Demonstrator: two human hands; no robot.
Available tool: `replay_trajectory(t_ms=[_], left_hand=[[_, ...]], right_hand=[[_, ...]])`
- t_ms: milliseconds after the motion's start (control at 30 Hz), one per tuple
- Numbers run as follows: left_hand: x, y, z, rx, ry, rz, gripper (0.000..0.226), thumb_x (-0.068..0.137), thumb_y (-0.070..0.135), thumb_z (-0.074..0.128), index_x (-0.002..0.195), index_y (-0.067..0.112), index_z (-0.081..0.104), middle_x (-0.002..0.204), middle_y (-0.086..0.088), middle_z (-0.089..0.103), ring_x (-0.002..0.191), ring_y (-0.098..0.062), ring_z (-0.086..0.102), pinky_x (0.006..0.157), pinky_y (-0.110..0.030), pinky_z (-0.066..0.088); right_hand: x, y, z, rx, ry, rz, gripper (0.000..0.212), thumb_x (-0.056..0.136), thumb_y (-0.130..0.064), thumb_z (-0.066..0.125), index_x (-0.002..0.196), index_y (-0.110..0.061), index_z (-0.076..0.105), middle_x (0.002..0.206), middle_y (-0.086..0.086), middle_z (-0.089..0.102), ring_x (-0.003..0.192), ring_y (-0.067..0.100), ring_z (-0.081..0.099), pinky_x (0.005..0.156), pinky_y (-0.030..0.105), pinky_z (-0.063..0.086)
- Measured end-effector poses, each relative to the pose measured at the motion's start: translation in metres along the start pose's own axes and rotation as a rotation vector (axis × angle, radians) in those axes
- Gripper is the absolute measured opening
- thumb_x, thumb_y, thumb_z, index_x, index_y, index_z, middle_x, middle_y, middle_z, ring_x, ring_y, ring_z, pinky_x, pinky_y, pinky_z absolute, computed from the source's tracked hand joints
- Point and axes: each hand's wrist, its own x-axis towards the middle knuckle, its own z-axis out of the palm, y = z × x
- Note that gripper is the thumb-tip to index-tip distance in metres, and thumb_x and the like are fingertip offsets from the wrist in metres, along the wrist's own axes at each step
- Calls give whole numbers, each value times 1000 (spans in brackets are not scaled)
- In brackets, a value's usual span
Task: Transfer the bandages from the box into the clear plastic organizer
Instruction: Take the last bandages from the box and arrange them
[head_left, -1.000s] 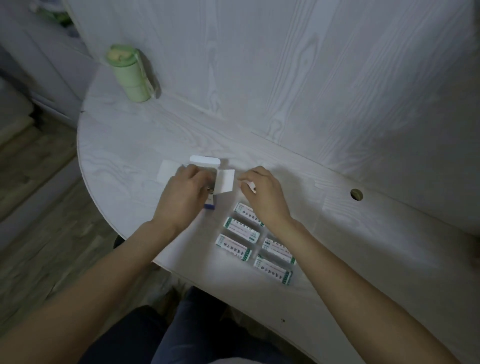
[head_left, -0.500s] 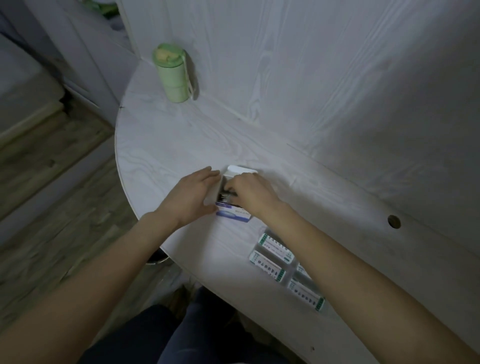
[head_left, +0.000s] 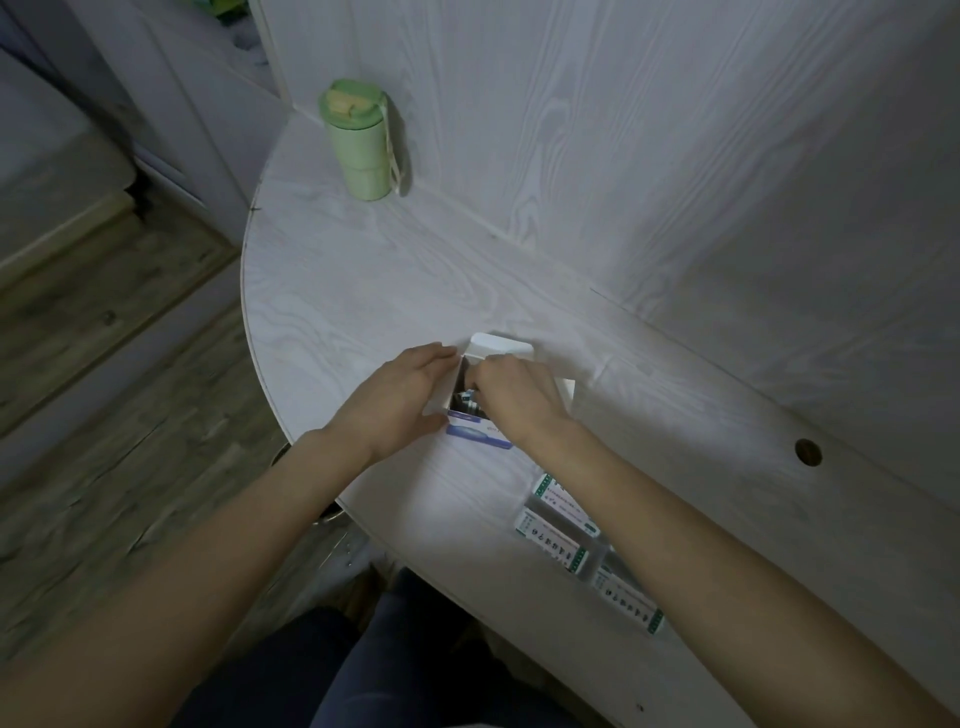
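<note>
Nearest the person, at the table's (head_left: 363, 291) front edge, lies the clear plastic organizer (head_left: 589, 564), partly hidden under the right forearm; its visible compartments hold white bandage packets (head_left: 553, 543) with green ends and dark print, one per slot, lying flat and parallel. How many slots it has cannot be told. Farther in stands the small white box (head_left: 480, 434) with a blue front panel, its top flaps folded open and its back flap (head_left: 501, 345) upright. The left hand (head_left: 400, 402) rests against the box's left side, fingers fairly straight along the wall and thumb by the front corner, steadying it without a curled grip. The right hand (head_left: 517, 397) reaches into the open top, fingertips bent down among the dark-and-white bandages (head_left: 464, 401) packed inside; whether it has actually pinched one cannot be told, since the fingers cover the contents. Far back, near the wood-grain wall panel (head_left: 675, 156), a pale green lidded tumbler (head_left: 361, 143) stands upright with a strap hanging down its right side, well apart from the box.
</note>
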Motion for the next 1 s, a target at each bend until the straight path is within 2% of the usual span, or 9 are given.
replay_trajectory(t_ms=[100, 233, 467, 567, 633, 767, 833, 900, 1000], left_hand=[[0, 0, 1, -4, 1, -9, 71, 89, 21, 63, 148, 13, 25, 156, 2, 21, 143, -12, 15, 111, -19, 15], [1, 2, 2, -55, 18, -40, 69, 89, 22, 62, 147, 12, 27, 155, 1, 23, 143, -12, 17, 113, -21, 16], [9, 17, 2, -234, 112, -89, 65, 86, 24, 67, 143, 11, 37, 150, 2, 33, 138, -12, 26, 107, -15, 17], [18, 31, -8, -327, 150, -48, 58, 88, 23, 65, 140, 14, 42, 143, -2, 43, 131, -18, 38, 110, -26, 28], [25, 41, -16, -408, 149, 30, 52, 89, 15, 63, 138, 16, 45, 133, -3, 53, 120, -16, 48, 103, -33, 39], [28, 64, -33, -497, 66, 80, 43, 94, 16, 55, 136, 20, 45, 122, 7, 57, 105, -5, 53, 83, -12, 39], [28, 75, -39, -519, 40, 92, 28, 93, 18, 57, 120, 23, 55, 105, 12, 61, 89, -1, 57, 71, -8, 40], [29, 87, -43, -571, -6, 81, 11, 89, 16, 62, 99, 22, 59, 87, 10, 66, 77, -8, 63, 69, -18, 46], [28, 105, -45, -744, -168, 33, 10, 88, 6, 62, 92, 12, 56, 81, -1, 73, 74, -21, 70, 70, -28, 51]], right_hand=[[-4, 2, 1, 5, 37, 6, 21, 92, -9, 44, 104, -14, 61, 99, 7, 64, 92, 27, 60, 64, 27, 33], [-7, 12, -2, 51, 183, 48, 15, 93, -12, 47, 99, -17, 60, 92, 2, 63, 85, 25, 61, 59, 28, 35], [-25, 32, -21, 257, 348, 98, 20, 98, -28, 49, 107, -22, 65, 96, -4, 70, 86, 19, 63, 69, 32, 47], [-32, 40, -28, 456, 489, 126, 13, 94, -25, 58, 99, -22, 69, 87, -4, 72, 78, 18, 65, 66, 32, 50], [-36, 47, -34, 670, 513, 147, 8, 90, -19, 63, 91, -20, 70, 83, -3, 72, 74, 16, 66, 66, 32, 50], [-53, 64, -48, 1135, 492, 134, 15, 85, -1, 65, 82, -15, 70, 85, 5, 71, 82, 13, 67, 76, 28, 52], [-66, 71, -53, 1276, 493, 139, 12, 85, 4, 63, 86, -7, 69, 87, 11, 70, 74, 5, 66, 70, 18, 51], [-78, 74, -55, 1339, 481, 164, 10, 87, 6, 60, 95, 4, 66, 90, 14, 68, 58, -6, 59, 55, 8, 42], [-90, 78, -54, 1383, 457, 161, 11, 89, 6, 57, 97, 4, 64, 90, 16, 66, 48, -6, 53, 46, 7, 36]])
